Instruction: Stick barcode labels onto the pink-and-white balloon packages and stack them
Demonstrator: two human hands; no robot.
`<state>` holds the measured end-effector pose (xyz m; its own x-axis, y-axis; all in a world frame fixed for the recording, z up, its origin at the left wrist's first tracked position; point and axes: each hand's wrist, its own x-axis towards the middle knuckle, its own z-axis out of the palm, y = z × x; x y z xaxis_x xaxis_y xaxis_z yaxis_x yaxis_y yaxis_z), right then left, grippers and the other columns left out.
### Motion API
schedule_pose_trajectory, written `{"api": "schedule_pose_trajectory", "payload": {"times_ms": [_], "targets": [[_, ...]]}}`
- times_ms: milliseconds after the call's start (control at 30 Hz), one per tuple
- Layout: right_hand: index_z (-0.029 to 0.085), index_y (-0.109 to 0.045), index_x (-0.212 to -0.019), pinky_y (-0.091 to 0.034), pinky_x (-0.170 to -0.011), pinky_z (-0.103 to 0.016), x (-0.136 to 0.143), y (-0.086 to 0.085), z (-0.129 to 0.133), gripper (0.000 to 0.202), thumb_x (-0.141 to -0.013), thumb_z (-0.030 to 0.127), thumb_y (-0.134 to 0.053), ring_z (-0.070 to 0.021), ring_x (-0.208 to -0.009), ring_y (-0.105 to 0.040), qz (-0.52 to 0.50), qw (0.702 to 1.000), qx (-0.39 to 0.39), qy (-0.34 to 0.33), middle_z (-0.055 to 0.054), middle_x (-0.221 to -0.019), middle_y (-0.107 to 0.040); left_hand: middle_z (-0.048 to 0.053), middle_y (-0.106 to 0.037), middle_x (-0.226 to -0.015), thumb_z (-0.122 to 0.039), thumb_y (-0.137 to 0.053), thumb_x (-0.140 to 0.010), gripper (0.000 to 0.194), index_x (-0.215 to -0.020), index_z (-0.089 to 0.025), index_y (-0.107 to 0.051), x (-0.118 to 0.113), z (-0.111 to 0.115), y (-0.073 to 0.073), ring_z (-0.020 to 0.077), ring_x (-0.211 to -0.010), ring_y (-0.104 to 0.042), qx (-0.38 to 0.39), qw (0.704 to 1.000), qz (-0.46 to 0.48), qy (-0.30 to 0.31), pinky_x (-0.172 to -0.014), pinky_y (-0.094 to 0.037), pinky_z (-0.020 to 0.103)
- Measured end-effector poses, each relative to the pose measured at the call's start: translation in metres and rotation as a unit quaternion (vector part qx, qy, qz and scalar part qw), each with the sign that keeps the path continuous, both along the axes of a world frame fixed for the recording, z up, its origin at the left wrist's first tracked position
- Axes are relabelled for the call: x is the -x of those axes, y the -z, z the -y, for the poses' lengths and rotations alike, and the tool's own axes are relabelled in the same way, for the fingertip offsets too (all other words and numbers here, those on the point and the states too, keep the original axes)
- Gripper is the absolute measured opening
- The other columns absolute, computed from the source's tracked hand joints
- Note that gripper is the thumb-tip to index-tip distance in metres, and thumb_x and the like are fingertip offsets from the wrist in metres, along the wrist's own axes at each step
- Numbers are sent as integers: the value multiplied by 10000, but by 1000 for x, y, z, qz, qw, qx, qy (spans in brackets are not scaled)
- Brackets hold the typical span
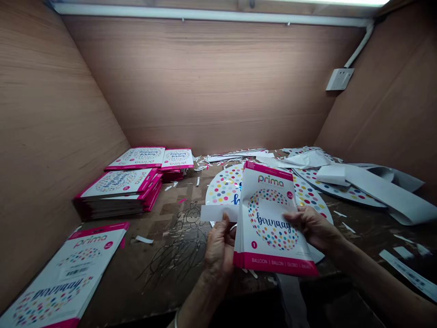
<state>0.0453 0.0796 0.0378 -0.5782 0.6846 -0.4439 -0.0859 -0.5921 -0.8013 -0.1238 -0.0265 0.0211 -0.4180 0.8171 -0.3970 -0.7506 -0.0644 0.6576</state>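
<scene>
The flat rectangular white-and-pink printed balloon packets (273,218) stand tilted between the two hands, above the brown surface (164,255). The left hand (220,248) grips their left edge, its thumb pressing a blank white paper strip (219,213) that juts out leftward. The right hand (314,225) has its fingers closed at the packets' right edge, the fingertips lying over the printed front.

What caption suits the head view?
Left hand and right hand hold balloon packets above a table strewn with scraps.
</scene>
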Motion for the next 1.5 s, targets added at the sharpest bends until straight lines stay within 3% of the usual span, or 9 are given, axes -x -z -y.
{"api": "schedule_pose_trajectory", "payload": {"times_ms": [233, 367, 500, 600, 733, 967, 1200, 1367, 1500], "targets": [[95, -620, -793, -535, -644, -347, 12, 37, -4, 227, -587, 148, -701, -226, -630, -652, 98, 995, 9, -19, -88, -673, -687, 83, -622, -603, -425, -415, -803, 326, -632, -156, -488, 20, -9, 18, 221, -579, -628, 149, 854, -498, 34, -569, -499, 342], [128, -589, -742, -511, -520, -320, 14, 36, -14, 206, -628, 270, -686, -206, -512, -614, 224, 968, -52, -101, -62, -567, -646, 142, -650, -715, -219, -392, -816, 252, -689, -118, -585, 12, -14, 14, 272, -751, -621, 172, 699, -685, 108, -743, -447, 399], [137, -557, -597, -462, -476, -371, 11, 26, -20, 453, -694, 580, -556, -263, -499, -596, 486, 805, -245, -235, -123, -535, -601, 183, -658, -807, -57, -444, -695, 216, -816, -62, -622, 4, -21, 8, 287, -781, -622, 174, 545, -790, 222, -727, -452, 391], [114, -622, -788, -460, -641, -430, 10, 25, -16, 525, -687, 624, -546, -331, -768, -611, 558, 659, -465, -196, -162, -775, -630, 202, -656, -797, -44, -457, -677, 226, -818, -40, -633, -1, -27, 5, 305, -772, -629, 175, 458, -825, 281, -665, -474, 389], [246, -569, -1122, -408, -803, -432, 7, 40, -6, 386, -781, 428, -570, -276, -985, -518, 468, 599, -637, -128, -104, -1071, -568, 221, -651, -776, -6, -373, -723, 280, -801, -25, -642, -5, -32, 2, 297, -737, -639, 184, 380, -848, 321, -621, -490, 401], [267, -633, -975, -155, -1015, -554, -1, 54, -15, 222, -885, 319, -437, -287, -1244, -276, 288, 627, -686, -233, -19, -1259, -511, 212, -645, -732, 10, -388, -692, 272, -805, -21, -633, -9, -37, -7, 318, -703, -644, 170, 309, -859, 372, -548, -508, 421], [246, -613, -862, -2, -1039, -557, 5, 42, -21, 214, -897, 315, -413, -257, -1328, -135, 231, 680, -611, -334, 0, -975, -581, 193, -643, -729, 27, -380, -675, 282, -794, -38, -628, -13, -43, -12, 304, -678, -638, 158, 273, -851, 420, -532, -505, 403], [260, -606, -871, 39, -1049, -537, 5, 38, -20, 233, -910, 351, -395, -230, -1338, -104, 234, 680, -603, -346, 16, -1057, -564, 152, -638, -764, 37, -336, -702, 322, -791, -84, -621, -9, -42, -1, 273, -706, -619, 173, 283, -861, 386, -593, -498, 396], [264, -606, -914, 32, -1055, -534, 5, 38, -21, 235, -904, 374, -399, -229, -1348, -73, 245, 687, -587, -351, 9, -1172, -543, 107, -608, -791, -37, -368, -785, 268, -732, -128, -614, -1, -33, 8, 256, -759, -584, 163, 344, -864, 329, -663, -493, 399]]}}
